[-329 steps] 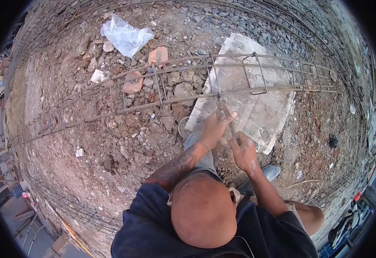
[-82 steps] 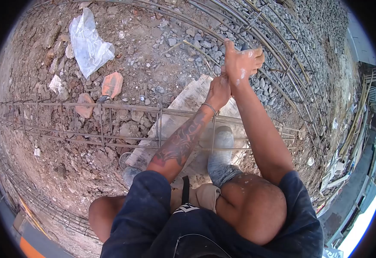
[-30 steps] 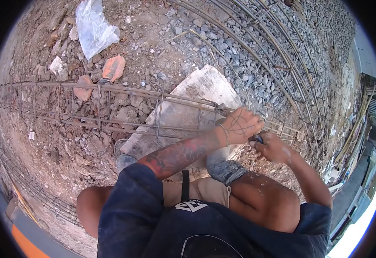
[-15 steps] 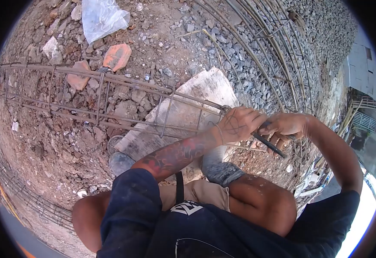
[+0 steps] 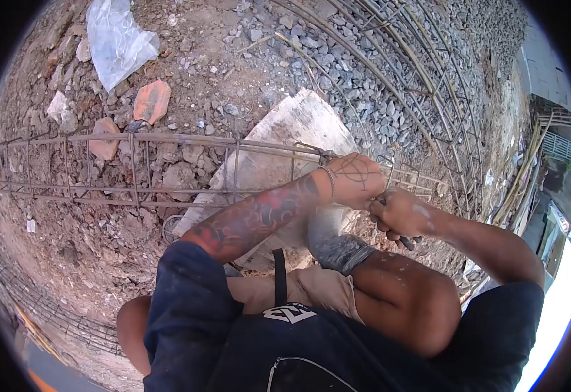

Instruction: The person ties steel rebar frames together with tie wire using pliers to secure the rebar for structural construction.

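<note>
A long rebar cage point(image 5: 135, 140) lies across the dirt from left to right. My tattooed left hand point(image 5: 357, 179) is closed over its top bar, at a stirrup near the right end. Just below and to the right, my right hand point(image 5: 396, 215) is a fist around a dark tying tool point(image 5: 407, 244). Only the tool's handle end shows under the fist; its tip is hidden between the two hands. The hands touch each other at the cage. My shoe point(image 5: 328, 238) stands under the cage on a pale board point(image 5: 292, 127).
Broken bricks point(image 5: 151, 101) and a crumpled plastic bag point(image 5: 112, 39) lie on the dirt beyond the cage. Grey gravel point(image 5: 364, 78) and more long rebar cages point(image 5: 429, 85) fill the upper right. Another cage point(image 5: 37, 300) runs along the lower left. A wire coil point(image 5: 171, 227) sits by the board.
My right hand has come down and in from the right, now tucked under my left hand, and the tool's shaft is mostly hidden. My left hand stays on the cage.
</note>
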A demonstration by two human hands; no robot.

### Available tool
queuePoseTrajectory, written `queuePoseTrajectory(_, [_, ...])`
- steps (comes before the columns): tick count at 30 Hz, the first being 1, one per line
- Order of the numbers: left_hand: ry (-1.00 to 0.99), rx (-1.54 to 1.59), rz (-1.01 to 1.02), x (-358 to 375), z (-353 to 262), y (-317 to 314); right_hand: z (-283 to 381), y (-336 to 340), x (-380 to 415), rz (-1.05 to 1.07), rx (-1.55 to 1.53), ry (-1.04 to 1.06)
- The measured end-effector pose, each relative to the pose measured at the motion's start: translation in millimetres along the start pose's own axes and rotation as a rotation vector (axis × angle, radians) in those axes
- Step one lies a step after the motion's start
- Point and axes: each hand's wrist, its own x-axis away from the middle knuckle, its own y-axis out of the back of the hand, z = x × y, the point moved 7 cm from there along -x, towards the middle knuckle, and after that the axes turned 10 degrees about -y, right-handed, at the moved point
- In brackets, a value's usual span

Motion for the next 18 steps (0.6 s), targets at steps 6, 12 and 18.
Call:
queuePoseTrajectory(6, [0.027, -0.18, -0.103, 10, -7, -24, -20, -10, -30, -0.286, 0.201, 0.342])
queuePoseTrajectory(12, [0.049, -0.72, -0.146, 4, 6, -71, -56, -17, -109, -0.725, 0.281, 0.452])
queuePoseTrajectory(18, [0.068, -0.584, -0.13, 9, -20, -67, -72, -32, -114, -0.766, 0.263, 0.482])
